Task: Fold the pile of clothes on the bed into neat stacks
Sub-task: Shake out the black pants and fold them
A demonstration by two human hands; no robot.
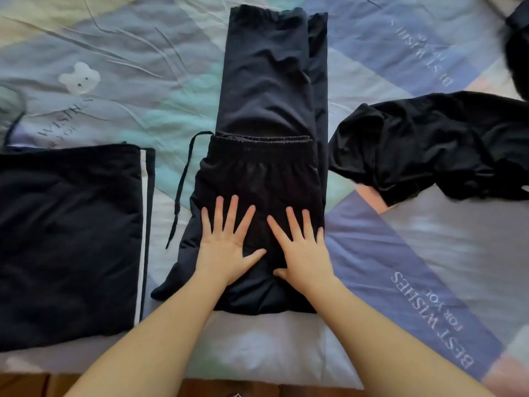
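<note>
Dark trousers point(266, 81) lie lengthwise down the middle of the bed, their waistband end folded over the legs. A black drawstring point(181, 187) trails off the left side of the waistband. My left hand point(227, 239) and my right hand point(300, 247) press flat on the folded part, side by side, fingers spread and straight. A folded dark garment with a white side stripe point(68, 236) lies to the left. A crumpled black garment point(429, 147) lies unfolded to the right.
The bedsheet point(429, 282) is patterned in blue, grey and pink with printed words and a white bear. Another dark item point(518, 53) sits at the far right edge. A grey cloth shows at the left edge. The bed's near edge and wooden floor run along the bottom.
</note>
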